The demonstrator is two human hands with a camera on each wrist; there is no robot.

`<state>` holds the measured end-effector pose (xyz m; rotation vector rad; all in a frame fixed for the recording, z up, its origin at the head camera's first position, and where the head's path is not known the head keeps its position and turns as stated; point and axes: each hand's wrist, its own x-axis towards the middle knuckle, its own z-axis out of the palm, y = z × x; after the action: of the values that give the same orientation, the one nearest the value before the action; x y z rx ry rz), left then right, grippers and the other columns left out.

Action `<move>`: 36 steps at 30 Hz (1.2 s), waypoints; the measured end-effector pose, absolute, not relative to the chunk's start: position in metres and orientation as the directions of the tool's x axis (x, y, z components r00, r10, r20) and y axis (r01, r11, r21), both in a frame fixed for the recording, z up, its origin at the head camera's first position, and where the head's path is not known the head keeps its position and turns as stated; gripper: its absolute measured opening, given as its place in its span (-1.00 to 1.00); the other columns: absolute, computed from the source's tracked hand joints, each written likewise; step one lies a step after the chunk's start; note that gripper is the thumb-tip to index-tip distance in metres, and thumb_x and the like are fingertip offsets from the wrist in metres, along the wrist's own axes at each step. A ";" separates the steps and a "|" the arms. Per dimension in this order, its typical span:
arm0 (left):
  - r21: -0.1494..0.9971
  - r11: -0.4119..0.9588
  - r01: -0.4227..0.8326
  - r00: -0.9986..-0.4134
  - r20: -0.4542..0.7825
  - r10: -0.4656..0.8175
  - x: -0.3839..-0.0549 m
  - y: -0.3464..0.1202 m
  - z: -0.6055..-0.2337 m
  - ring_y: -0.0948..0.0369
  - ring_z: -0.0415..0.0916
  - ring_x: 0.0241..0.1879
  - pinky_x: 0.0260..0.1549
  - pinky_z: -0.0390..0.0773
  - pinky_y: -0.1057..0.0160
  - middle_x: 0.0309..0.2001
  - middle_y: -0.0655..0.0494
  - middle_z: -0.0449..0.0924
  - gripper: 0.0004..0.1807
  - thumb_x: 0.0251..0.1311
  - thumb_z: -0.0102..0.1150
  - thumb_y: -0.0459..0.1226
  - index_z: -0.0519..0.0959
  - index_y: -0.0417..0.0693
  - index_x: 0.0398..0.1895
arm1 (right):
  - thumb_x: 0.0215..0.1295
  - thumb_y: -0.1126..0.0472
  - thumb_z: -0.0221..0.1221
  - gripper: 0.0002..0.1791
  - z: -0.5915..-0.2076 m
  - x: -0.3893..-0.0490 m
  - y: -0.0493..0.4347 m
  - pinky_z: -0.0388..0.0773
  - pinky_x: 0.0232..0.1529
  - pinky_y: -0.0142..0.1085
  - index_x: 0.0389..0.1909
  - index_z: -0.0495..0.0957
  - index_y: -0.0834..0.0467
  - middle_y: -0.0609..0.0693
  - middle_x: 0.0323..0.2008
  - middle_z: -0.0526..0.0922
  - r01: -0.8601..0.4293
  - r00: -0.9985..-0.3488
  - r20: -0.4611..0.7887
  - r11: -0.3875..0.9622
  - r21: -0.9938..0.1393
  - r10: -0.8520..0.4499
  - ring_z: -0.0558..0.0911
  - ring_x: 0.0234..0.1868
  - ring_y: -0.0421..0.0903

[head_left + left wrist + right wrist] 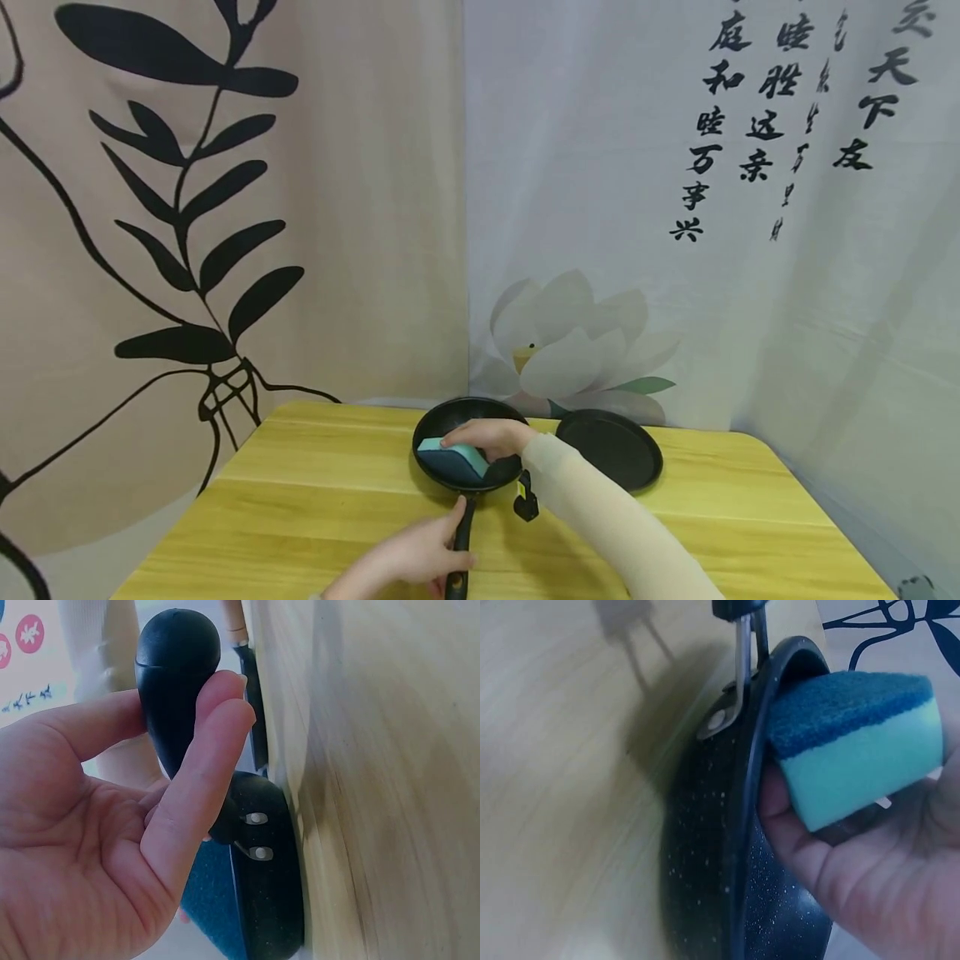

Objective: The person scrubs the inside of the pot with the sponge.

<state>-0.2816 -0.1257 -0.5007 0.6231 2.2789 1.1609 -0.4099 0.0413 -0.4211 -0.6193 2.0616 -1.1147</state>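
Observation:
A black frying pan (468, 407) sits near the table's back edge, its handle (465, 529) pointing towards me. My left hand (423, 550) grips that handle; in the left wrist view its fingers and thumb (97, 724) wrap around the rounded handle end. Inside the pan, my right hand (495, 435) holds a two-layer sponge (456, 461), pale turquoise with a darker blue scouring side. The right wrist view shows the sponge (862, 750) at the pan's rim (754, 772), with fingers beneath it. Part of the pan's inside is hidden by the sponge and right hand.
A flat, round black pan (611, 450) lies to the right, partly behind the right sleeve (600, 508). Beside that sleeve is a small black piece with a yellow mark (527, 500). The wooden table (315, 483) ends at a printed curtain (382, 208).

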 end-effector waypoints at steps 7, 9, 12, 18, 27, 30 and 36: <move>0.828 0.536 0.164 -0.746 -0.251 0.617 -0.276 -0.125 -0.491 0.16 0.61 -0.63 -0.54 0.64 0.22 -0.55 0.07 0.61 0.09 0.28 0.15 0.10 -0.24 -0.36 0.51 | 0.41 -0.07 0.10 -0.47 -0.424 -0.406 0.037 0.18 0.24 0.30 0.30 0.45 0.08 0.06 0.34 0.33 -0.078 -0.679 -0.325 0.505 -0.860 -0.658 0.23 0.38 0.12; 0.841 0.517 0.156 -0.749 -0.241 0.617 -0.277 -0.125 -0.494 0.12 0.61 -0.65 -0.56 0.64 0.18 -0.55 0.02 0.61 0.08 0.28 0.18 0.07 -0.23 -0.37 0.51 | 0.41 -0.07 0.11 -0.48 -0.423 -0.406 0.036 0.20 0.22 0.30 0.28 0.46 0.10 0.07 0.31 0.36 -0.067 -0.693 -0.318 0.497 -0.865 -0.647 0.28 0.34 0.12; 0.871 0.476 0.118 -0.752 -0.235 0.616 -0.290 -0.128 -0.513 0.07 0.61 -0.65 -0.56 0.64 0.16 -0.56 -0.05 0.62 0.13 0.21 0.24 0.09 -0.22 -0.28 0.53 | 0.41 -0.06 0.11 -0.46 -0.422 -0.406 0.033 0.21 0.22 0.30 0.28 0.44 0.13 0.07 0.29 0.37 -0.058 -0.706 -0.311 0.490 -0.870 -0.637 0.29 0.32 0.12; 0.907 0.407 0.108 -0.744 -0.198 0.639 -0.308 -0.138 -0.545 0.06 0.61 -0.65 -0.58 0.64 0.17 -0.55 -0.05 0.63 0.18 0.14 0.28 0.14 -0.22 -0.21 0.54 | 0.43 -0.04 0.08 -0.44 -0.421 -0.404 0.025 0.26 0.20 0.28 0.31 0.38 0.19 0.10 0.26 0.38 -0.048 -0.717 -0.295 0.468 -0.883 -0.631 0.33 0.27 0.10; 0.902 0.422 0.093 -0.745 -0.219 0.631 -0.295 -0.136 -0.522 0.01 0.62 -0.63 -0.56 0.64 0.13 -0.53 -0.07 0.63 0.13 0.20 0.24 0.11 -0.23 -0.23 0.54 | 0.44 -0.04 0.07 -0.41 -0.426 -0.407 0.011 0.35 0.14 0.25 0.35 0.35 0.23 0.17 0.28 0.36 -0.034 -0.789 -0.258 0.460 -0.887 -0.557 0.38 0.23 0.16; 0.891 0.441 0.109 -0.758 -0.212 0.616 -0.287 -0.133 -0.509 -0.03 0.62 -0.62 -0.56 0.64 0.10 -0.53 -0.10 0.63 0.11 0.21 0.25 0.07 -0.19 -0.32 0.52 | 0.44 -0.05 0.07 -0.39 -0.429 -0.407 0.007 0.39 0.09 0.25 0.36 0.33 0.23 0.19 0.28 0.37 -0.050 -0.818 -0.230 0.463 -0.885 -0.527 0.40 0.22 0.18; 0.836 0.525 0.161 -0.762 -0.234 0.604 -0.273 -0.126 -0.487 0.10 0.60 -0.66 -0.56 0.64 0.16 -0.54 0.03 0.61 0.06 0.28 0.19 0.04 -0.19 -0.37 0.51 | 0.46 -0.04 0.04 -0.37 -0.433 -0.406 0.004 0.46 0.01 0.23 0.40 0.25 0.23 0.20 0.29 0.35 -0.072 -0.861 -0.184 0.472 -0.879 -0.474 0.43 0.19 0.18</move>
<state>-0.2733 -0.1260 -0.4867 0.6216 2.2621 1.1654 -0.4056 0.0037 -0.4328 -0.4572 2.3192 -1.3570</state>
